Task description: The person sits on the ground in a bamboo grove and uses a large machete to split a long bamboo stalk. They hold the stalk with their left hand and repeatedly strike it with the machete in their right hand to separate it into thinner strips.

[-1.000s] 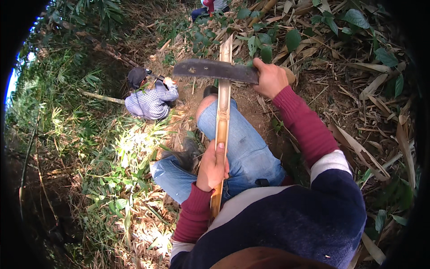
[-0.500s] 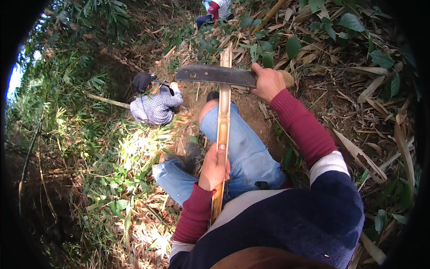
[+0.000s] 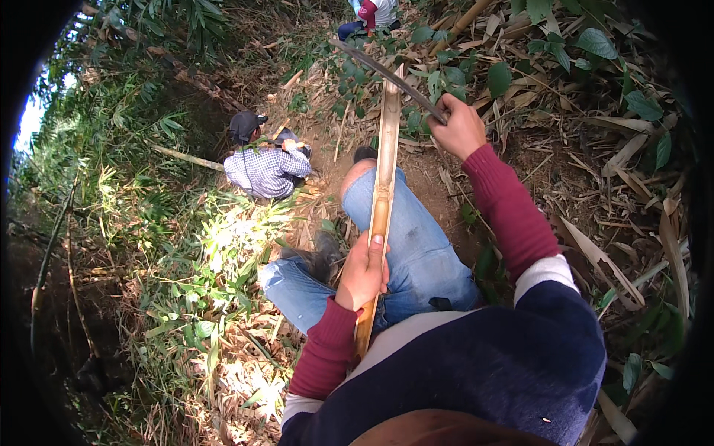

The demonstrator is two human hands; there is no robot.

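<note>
A split length of bamboo (image 3: 384, 175), its hollow inner side facing up, runs from my waist out over my raised knee. My left hand (image 3: 364, 272) is closed round its lower part, thumb lying along the inner face. In my right hand (image 3: 460, 128) is a machete (image 3: 394, 78), its handle hidden within my fist. The dark blade points up and to the left, seen nearly edge-on, and crosses the view near the bamboo's far end. Whether blade and bamboo touch, I cannot tell. Beneath the bamboo are my legs in torn blue jeans (image 3: 420, 253).
A person in a checked shirt (image 3: 260, 172) and dark cap sits ahead on the left, beside a thin pole (image 3: 186, 157). Farther off, another person (image 3: 370, 16) shows at the top edge. Dry bamboo leaves (image 3: 595, 256) litter the right slope; green plants grow on the left.
The machete has lifted and turned from lying flat across the bamboo to a steep slant, seen nearly edge-on. The bamboo's far end has shifted slightly right. My left hand keeps its grip.
</note>
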